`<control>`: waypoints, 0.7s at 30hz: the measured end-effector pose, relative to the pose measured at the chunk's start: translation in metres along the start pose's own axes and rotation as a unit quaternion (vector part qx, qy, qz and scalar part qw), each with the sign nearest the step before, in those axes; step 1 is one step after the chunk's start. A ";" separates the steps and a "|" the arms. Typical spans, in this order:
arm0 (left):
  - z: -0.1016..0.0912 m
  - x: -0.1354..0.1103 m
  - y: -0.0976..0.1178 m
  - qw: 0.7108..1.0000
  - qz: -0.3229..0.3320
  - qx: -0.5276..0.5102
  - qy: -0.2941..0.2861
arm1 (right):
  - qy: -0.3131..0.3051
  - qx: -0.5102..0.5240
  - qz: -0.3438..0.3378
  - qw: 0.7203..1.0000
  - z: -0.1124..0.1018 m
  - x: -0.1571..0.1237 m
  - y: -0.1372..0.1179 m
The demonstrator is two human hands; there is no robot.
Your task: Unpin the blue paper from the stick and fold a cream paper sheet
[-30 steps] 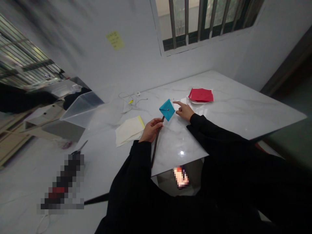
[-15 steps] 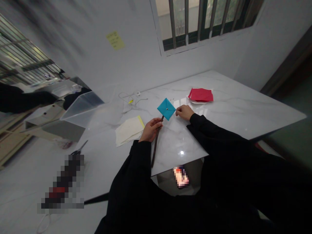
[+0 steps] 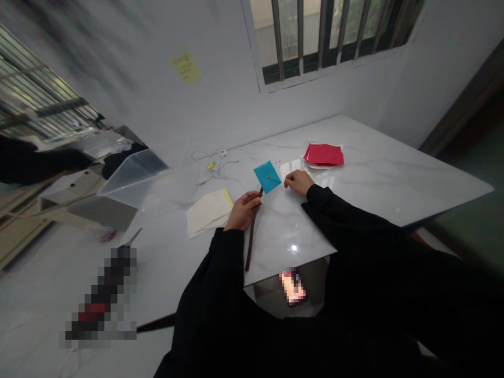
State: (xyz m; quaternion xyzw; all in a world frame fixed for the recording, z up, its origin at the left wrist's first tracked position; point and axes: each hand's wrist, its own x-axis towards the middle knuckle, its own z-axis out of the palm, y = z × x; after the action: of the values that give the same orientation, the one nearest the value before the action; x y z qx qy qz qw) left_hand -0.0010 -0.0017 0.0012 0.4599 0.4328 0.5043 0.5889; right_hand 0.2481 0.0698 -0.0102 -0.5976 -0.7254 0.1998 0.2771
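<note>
Left hand (image 3: 244,211) clenched around a slim dark brown strip (image 3: 252,236), its top end joined to a teal paper square (image 3: 268,177) over the white marble surface (image 3: 374,184). Right hand (image 3: 298,182) just beside the square, fingers loosely curled, grasping nothing. Far right, a folded red paper (image 3: 323,155); left, cream paper sheets (image 3: 208,211).

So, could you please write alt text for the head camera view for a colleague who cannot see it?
A person's left hand grips a long dark brown strip topped by a square of bright blue paper, their right hand close beside it. Red folded paper and cream paper sheets lie on the white marble table.
</note>
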 end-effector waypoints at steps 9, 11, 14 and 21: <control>0.001 -0.001 0.001 1.000 0.006 0.009 -0.007 | 0.067 0.015 0.012 0.998 -0.001 -0.001 -0.002; 0.001 -0.002 0.002 1.000 0.003 0.016 -0.011 | 0.078 0.037 -0.007 0.996 -0.002 -0.002 -0.003; 0.002 -0.003 0.002 0.999 -0.005 0.032 -0.022 | 0.081 0.056 -0.050 0.994 -0.003 -0.005 -0.005; 0.002 -0.002 0.001 0.999 -0.006 0.039 -0.025 | 0.038 0.021 -0.059 0.997 -0.001 -0.002 -0.003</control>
State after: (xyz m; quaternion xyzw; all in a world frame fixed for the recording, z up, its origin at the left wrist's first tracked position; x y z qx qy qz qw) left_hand 0.0003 -0.0041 0.0027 0.4922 0.4398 0.4722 0.5842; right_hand 0.2467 0.0676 -0.0076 -0.5548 -0.7440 0.1751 0.3286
